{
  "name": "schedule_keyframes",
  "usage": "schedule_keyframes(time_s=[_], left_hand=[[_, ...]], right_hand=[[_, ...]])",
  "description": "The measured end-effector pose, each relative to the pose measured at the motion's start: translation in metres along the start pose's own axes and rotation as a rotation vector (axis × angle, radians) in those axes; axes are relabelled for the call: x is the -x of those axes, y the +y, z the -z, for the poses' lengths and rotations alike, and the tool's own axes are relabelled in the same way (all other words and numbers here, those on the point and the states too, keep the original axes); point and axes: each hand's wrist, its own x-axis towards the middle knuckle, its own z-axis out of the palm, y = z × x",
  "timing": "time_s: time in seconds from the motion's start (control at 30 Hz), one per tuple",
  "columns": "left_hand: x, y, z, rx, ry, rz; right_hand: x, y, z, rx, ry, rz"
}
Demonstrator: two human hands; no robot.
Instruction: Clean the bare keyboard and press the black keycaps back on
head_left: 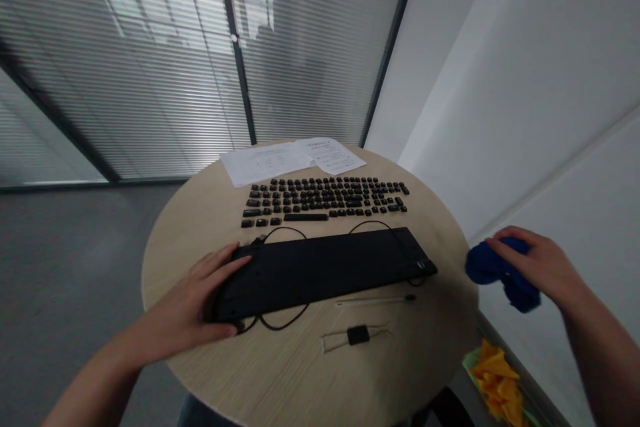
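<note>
A black keyboard body (325, 270) lies face down across the round wooden table (400, 373), its black cable looping round it. My left hand (200, 300) rests on its left end, fingers spread flat on top and thumb under the near edge. Beyond the right rim of the table, my right hand (540, 265) is closed on a bunched blue cloth (487, 265). Behind the keyboard body, several loose black keycaps (325, 199) are laid out in rows.
White paper sheets (295, 159) lie at the far edge of the table. A wire keycap puller (357, 335) and a thin stick tool (375, 300) lie near the front. Orange and green cloths (497, 380) sit low at the right. Glass wall with blinds behind.
</note>
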Motion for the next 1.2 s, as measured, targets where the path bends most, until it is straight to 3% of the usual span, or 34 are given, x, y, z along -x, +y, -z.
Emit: schedule_keyframes(time_s=[0.13,0.23,0.37,0.53,0.7,0.97,1.2], left_hand=[[0.0,0.003,0.005,0.041,-0.022,-0.01],[-0.001,0.0,0.005,0.047,-0.02,-0.03],[-0.004,-0.004,0.003,0.023,-0.039,-0.04],[-0.006,0.003,0.008,0.031,-0.079,-0.032],[-0.007,0.01,0.01,0.083,-0.078,-0.015],[-0.006,0.018,0.015,0.166,0.01,-0.037],[-0.014,0.017,0.028,0.243,0.081,0.035]], right_hand=[[-0.003,0.006,-0.013,0.09,-0.014,0.268],[-0.003,-0.009,-0.039,0.182,-0.176,0.477],[-0.004,-0.034,-0.064,0.245,-0.276,0.602],[-0.007,-0.048,-0.071,0.203,-0.304,0.748],[-0.003,-0.042,-0.072,0.174,-0.297,0.786],[0.006,-0.028,-0.069,0.116,-0.286,0.722],[-0.007,-0.016,-0.067,0.03,-0.331,0.672]])
